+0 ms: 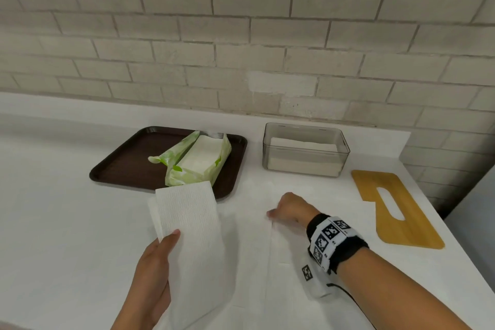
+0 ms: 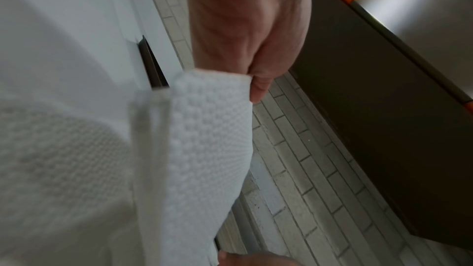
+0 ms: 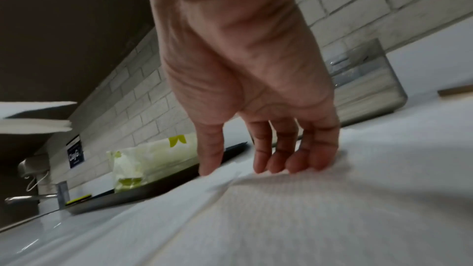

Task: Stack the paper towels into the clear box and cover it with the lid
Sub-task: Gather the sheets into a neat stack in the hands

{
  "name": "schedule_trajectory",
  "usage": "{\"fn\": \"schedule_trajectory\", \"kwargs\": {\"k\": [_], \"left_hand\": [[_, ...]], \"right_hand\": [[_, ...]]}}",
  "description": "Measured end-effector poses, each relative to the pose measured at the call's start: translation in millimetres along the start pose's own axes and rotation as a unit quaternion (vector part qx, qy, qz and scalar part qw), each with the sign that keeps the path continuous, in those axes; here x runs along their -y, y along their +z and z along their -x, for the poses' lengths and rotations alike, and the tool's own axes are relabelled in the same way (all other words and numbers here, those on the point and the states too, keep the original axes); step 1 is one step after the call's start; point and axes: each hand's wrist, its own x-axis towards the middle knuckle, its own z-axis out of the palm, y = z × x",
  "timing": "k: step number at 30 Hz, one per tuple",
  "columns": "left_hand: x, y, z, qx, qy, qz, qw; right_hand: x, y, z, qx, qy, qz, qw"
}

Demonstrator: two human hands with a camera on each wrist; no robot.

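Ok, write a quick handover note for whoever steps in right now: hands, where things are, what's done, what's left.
Left hand holds a folded paper towel above the counter.
Right hand: fingers press on a second paper towel lying flat on the counter.
Clear box already has towels inside, no lid.
Wooden lid lies on the counter to its right.
Open towel pack sits on the brown tray.
Left: box both towels, fit lid.

The clear box is being left open from above, while its left side is being flanked by the tray and its right by the wooden lid.
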Motion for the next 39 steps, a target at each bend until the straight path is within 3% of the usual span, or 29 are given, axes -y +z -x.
{"fn": "schedule_trajectory", "kwargs": {"k": [4, 7, 9, 11, 14, 17, 19, 23, 25, 27, 31, 35, 37, 39], "left_hand": [[4, -4, -2, -0.010, 0.000, -0.001, 1.000], [5, -5, -3, -0.005, 0.003, -0.001, 1.000], [6, -5, -4, -0.001, 0.004, -0.004, 1.000], [5, -5, -5, 0.000, 0.005, -0.006, 1.000], [2, -2, -6, 0.005, 0.009, -0.007, 1.000], [1, 6, -7, 0.021, 0.008, -0.020, 1.000], [-1, 17, -6, 0.044, 0.006, -0.022, 0.999], [-3, 45, 1, 0.093, -0.005, -0.039, 0.995], [-2, 57, 5, 0.110, -0.002, -0.056, 0.992], [0, 66, 10, 0.138, -0.013, -0.051, 0.989], [7, 77, 21, 0.221, 0.018, -0.103, 0.970], [20, 87, 13, 0.183, 0.060, -0.169, 0.967], [24, 90, 9, 0.155, 0.074, -0.180, 0.969], [26, 94, 6, 0.144, 0.100, -0.176, 0.969]], "right_hand": [[6, 16, -1, -0.018, 0.005, 0.039, 0.999], [11, 10, -1, -0.050, -0.024, -0.044, 0.997], [14, 1, 6, -0.056, -0.099, -0.136, 0.984], [14, -14, 26, -0.046, -0.154, -0.246, 0.956], [10, -40, 74, 0.033, -0.230, -0.419, 0.878], [12, -55, 116, 0.083, -0.308, -0.481, 0.817], [24, -53, 126, 0.061, -0.327, -0.508, 0.794], [48, -27, 112, -0.220, -0.293, -0.308, 0.878], [49, -15, 110, -0.292, -0.262, -0.213, 0.895], [43, -7, 110, -0.321, -0.249, -0.148, 0.902], [23, -9, 112, -0.336, -0.248, -0.177, 0.891], [1, -12, 120, -0.312, -0.214, -0.239, 0.894], [-12, -13, 126, -0.236, -0.164, -0.339, 0.896], [-22, -11, 135, -0.083, -0.119, -0.481, 0.865]]}}
